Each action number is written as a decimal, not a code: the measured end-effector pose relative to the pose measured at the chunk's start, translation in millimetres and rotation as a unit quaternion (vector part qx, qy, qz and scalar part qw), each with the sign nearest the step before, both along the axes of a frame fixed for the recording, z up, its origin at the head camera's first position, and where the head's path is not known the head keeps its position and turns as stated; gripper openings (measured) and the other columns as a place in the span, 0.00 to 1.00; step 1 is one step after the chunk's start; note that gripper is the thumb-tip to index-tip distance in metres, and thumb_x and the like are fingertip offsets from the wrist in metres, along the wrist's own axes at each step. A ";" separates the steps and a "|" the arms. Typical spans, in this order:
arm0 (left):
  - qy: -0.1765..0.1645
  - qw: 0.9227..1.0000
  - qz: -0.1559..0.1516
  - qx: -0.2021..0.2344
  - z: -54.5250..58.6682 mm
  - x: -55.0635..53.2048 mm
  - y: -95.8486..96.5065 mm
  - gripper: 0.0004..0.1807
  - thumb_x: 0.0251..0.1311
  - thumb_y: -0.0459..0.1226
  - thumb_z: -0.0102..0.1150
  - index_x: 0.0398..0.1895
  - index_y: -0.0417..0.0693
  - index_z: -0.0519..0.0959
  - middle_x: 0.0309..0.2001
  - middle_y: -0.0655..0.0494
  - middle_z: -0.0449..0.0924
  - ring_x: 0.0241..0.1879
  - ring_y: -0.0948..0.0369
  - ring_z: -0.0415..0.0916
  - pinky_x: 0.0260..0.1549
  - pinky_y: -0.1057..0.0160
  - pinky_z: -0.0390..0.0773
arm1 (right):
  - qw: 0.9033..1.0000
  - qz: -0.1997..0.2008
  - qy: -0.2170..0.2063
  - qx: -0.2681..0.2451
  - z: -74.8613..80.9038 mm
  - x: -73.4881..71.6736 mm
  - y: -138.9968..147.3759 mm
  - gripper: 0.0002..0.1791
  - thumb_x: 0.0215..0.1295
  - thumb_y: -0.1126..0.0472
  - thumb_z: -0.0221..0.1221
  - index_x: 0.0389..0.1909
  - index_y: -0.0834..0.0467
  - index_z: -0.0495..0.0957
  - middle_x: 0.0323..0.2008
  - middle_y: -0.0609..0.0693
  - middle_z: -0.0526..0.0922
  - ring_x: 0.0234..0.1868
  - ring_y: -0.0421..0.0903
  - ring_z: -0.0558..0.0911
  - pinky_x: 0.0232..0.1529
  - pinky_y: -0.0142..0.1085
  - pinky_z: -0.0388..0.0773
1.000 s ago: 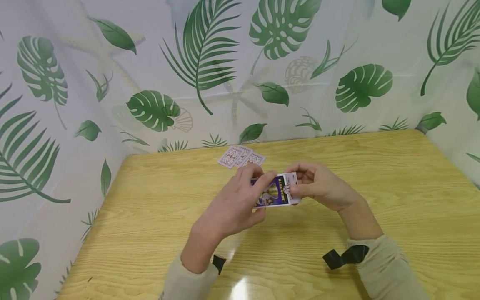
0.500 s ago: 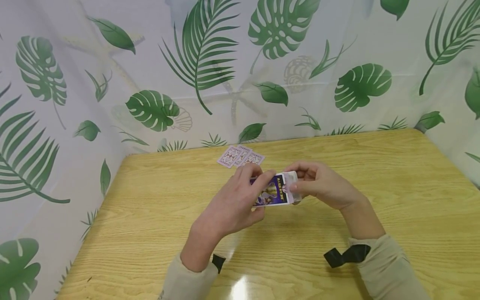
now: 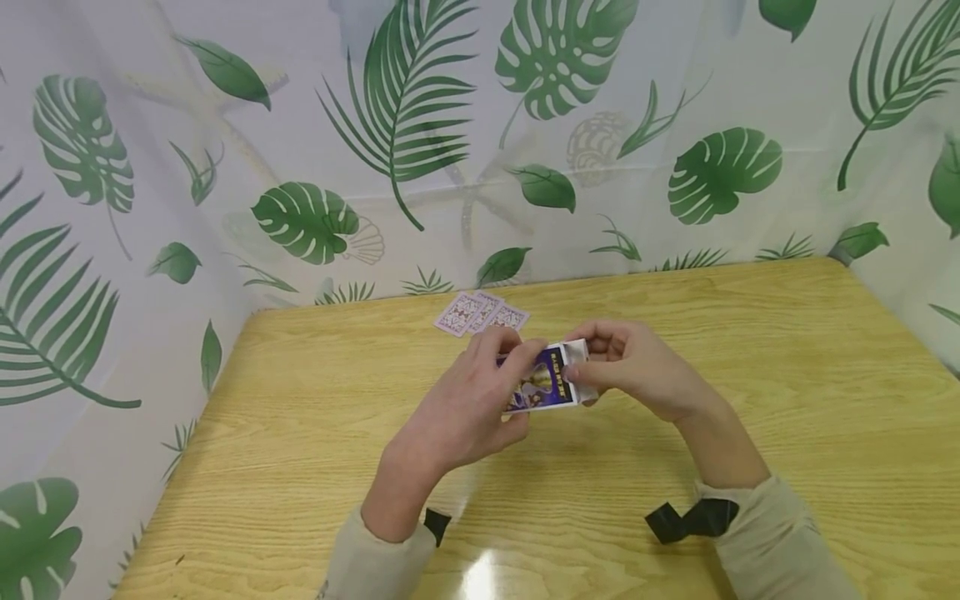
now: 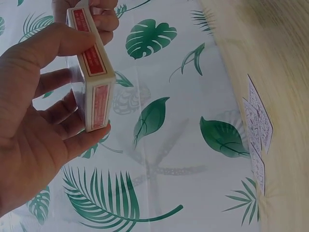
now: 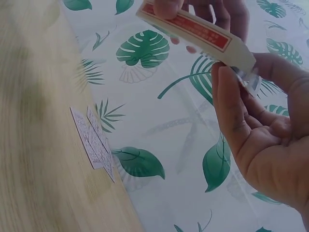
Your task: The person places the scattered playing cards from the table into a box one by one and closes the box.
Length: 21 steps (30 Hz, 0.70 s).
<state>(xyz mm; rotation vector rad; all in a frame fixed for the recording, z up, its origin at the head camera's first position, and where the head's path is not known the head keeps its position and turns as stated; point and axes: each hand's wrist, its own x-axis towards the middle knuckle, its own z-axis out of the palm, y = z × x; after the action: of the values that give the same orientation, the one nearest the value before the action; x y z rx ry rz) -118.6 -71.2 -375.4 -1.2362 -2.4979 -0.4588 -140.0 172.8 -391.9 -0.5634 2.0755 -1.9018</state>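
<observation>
My left hand [image 3: 468,404] grips a playing card box [image 3: 543,382] with a purple picture front and yellow lettering, held above the table. In the left wrist view the thumb lies on the box's cream-and-red narrow side [image 4: 91,53], with the fingers behind. My right hand [image 3: 641,371] is at the box's right end, thumb and fingers pinching the white end flap [image 3: 579,354]. From the right wrist, the fingertips meet at a shiny, clear-looking flap [image 5: 248,82]. The inside of the box is hidden.
Three playing cards [image 3: 459,313] lie face down, overlapping, near the back edge of the wooden table [image 3: 337,400]. A white cloth with green leaves [image 3: 450,125] hangs behind and at the sides. Black straps [image 3: 693,518] sit at both wrists.
A pink-backed card edge that stuck out of the box's right end has gone in, and the white flap shows there. The right thumb has shifted slightly left; the left hand has barely moved.
</observation>
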 end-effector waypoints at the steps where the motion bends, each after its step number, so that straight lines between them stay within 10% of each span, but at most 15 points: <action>1: -0.004 1.000 0.004 0.007 -0.2 -0.6 -0.1 0.38 0.48 0.35 0.70 0.65 0.44 0.66 0.55 0.45 0.66 0.50 0.55 0.68 0.49 0.61 0.76 | 1.000 -0.008 -0.004 -0.002 1.1 0.3 -0.8 0.17 0.66 0.68 0.60 0.53 0.70 0.72 0.39 0.55 0.83 0.35 0.47 0.84 0.33 0.41 0.84; 6: -0.034 0.995 0.078 0.049 -4.2 -5.1 -1.3 0.41 0.50 0.35 0.70 0.68 0.40 0.64 0.56 0.44 0.71 0.50 0.54 0.71 0.47 0.60 0.77 | 0.996 -0.081 -0.011 -0.021 9.0 5.1 -8.4 0.24 0.74 0.60 0.53 0.63 0.70 0.63 0.49 0.55 0.78 0.42 0.45 0.84 0.41 0.42 0.84; 12: -0.031 0.971 0.195 0.134 -11.4 -8.8 3.2 0.44 0.49 0.35 0.72 0.70 0.37 0.61 0.55 0.40 0.69 0.49 0.50 0.70 0.41 0.59 0.79 | 0.984 -0.161 0.053 0.049 15.4 24.9 -37.1 0.22 0.74 0.57 0.54 0.61 0.67 0.68 0.52 0.62 0.76 0.48 0.52 0.83 0.43 0.40 0.84; 21: -0.015 0.955 0.194 0.222 -19.4 -6.8 17.3 0.47 0.52 0.39 0.75 0.70 0.37 0.57 0.57 0.38 0.64 0.54 0.48 0.66 0.46 0.56 0.80 | 0.985 -0.128 0.096 0.070 12.4 40.0 -61.4 0.38 0.73 0.57 0.56 0.77 0.59 0.51 0.68 0.63 0.68 0.64 0.58 0.74 0.59 0.49 0.75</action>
<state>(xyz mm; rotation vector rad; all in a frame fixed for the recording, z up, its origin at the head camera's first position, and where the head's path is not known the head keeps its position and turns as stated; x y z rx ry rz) -125.4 -53.9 -394.8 -0.5566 -2.3910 -0.8742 -100.0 111.3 -379.6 -0.4819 2.4888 -1.8768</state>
